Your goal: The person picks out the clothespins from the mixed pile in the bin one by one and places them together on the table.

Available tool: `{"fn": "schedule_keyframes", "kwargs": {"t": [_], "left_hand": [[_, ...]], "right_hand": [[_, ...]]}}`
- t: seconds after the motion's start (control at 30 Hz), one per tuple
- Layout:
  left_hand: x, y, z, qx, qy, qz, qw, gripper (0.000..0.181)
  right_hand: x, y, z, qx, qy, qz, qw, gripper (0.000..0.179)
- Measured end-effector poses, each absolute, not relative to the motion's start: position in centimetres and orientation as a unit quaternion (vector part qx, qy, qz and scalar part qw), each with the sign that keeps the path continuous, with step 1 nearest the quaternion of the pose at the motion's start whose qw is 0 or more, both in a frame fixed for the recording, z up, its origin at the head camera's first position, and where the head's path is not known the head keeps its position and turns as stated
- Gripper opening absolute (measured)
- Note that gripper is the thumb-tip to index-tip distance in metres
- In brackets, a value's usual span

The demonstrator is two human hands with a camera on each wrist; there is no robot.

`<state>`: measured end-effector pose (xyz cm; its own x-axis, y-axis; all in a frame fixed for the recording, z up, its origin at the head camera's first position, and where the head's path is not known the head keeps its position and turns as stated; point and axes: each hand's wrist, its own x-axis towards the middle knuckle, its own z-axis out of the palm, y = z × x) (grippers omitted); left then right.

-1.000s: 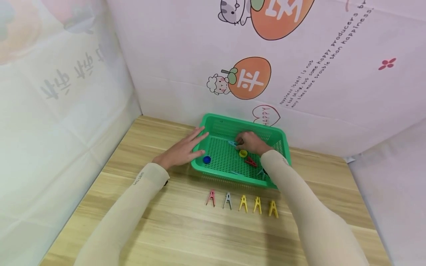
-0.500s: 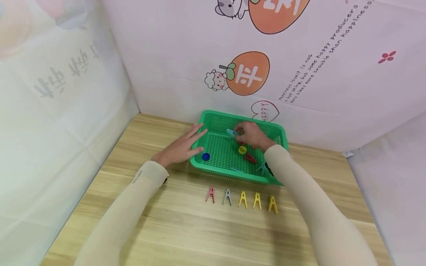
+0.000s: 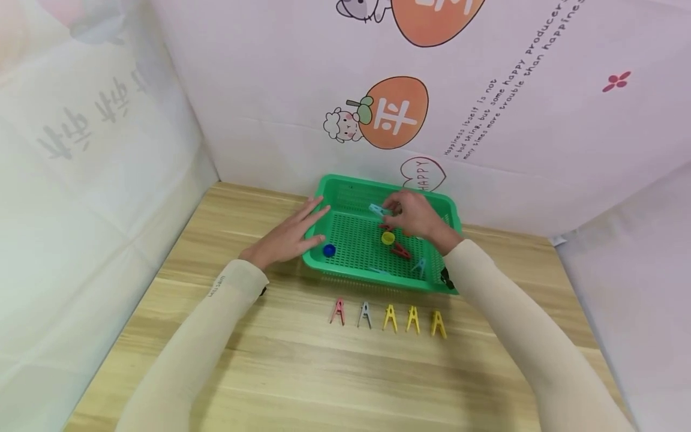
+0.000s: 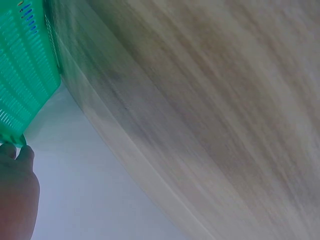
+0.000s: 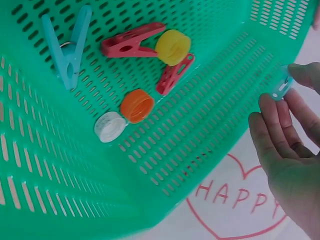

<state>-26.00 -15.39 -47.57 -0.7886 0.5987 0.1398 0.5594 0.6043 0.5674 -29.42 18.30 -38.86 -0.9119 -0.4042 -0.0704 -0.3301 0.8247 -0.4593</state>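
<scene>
Nearest you, the wood-grained surface (image 3: 335, 378) stretches wide up to a row of A-shaped plastic clips (image 3: 390, 311). Beyond, your left hand (image 3: 285, 237) rests spread fingers on the rim of a perforated green basket (image 3: 353, 274). Above its floor, your right hand (image 3: 417, 215) pinches a blue clothespin (image 3: 378, 209) at its fingertips, near the far edge and wall (image 3: 281, 138).

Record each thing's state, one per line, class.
Green basket: upright, loaded
Left hand: fingers spread, at basket
Right hand: pinching
Light-blue clothespin: pinched by right hand
Blue bottle cap: in basket
Yellow bottle cap: in basket
Orange bottle cap: in basket
White bottle cap: in basket
Red clothespins: in basket
Other light-blue clothespins: in basket
Pink clothespin: closed, on table
Grey clothespin: closed, on table
Yellow clothespins: closed, on table
</scene>
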Motion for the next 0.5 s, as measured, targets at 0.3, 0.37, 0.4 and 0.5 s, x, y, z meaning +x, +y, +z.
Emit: {"fn": "schedule_keyframes", "kwargs": {"t": [0.3,0.37,0.4,0.5], "left_hand": [[-26.0,-15.5,-47.8,0.32,0.894,0.31,0.038,0.077],[-26.0,-15.5,-47.7,0.32,0.893,0.313,0.038,0.077],[-26.1,-15.5,-47.7,0.32,0.893,0.313,0.038,0.077],[-26.1,-15.5,-47.6,0.323,0.892,0.314,0.036,0.077]], "right_hand": [[-26.5,17.9,-37.2,-0.19,0.95,-0.244,0.039,0.032],[-25.5,17.8,-36.9,-0.187,0.95,-0.25,0.024,0.032],[-25.0,17.8,-36.8,-0.183,0.949,-0.255,0.017,0.031],[-23.3,17.8,-36.6,-0.171,0.949,-0.264,-0.003,0.029]]}}
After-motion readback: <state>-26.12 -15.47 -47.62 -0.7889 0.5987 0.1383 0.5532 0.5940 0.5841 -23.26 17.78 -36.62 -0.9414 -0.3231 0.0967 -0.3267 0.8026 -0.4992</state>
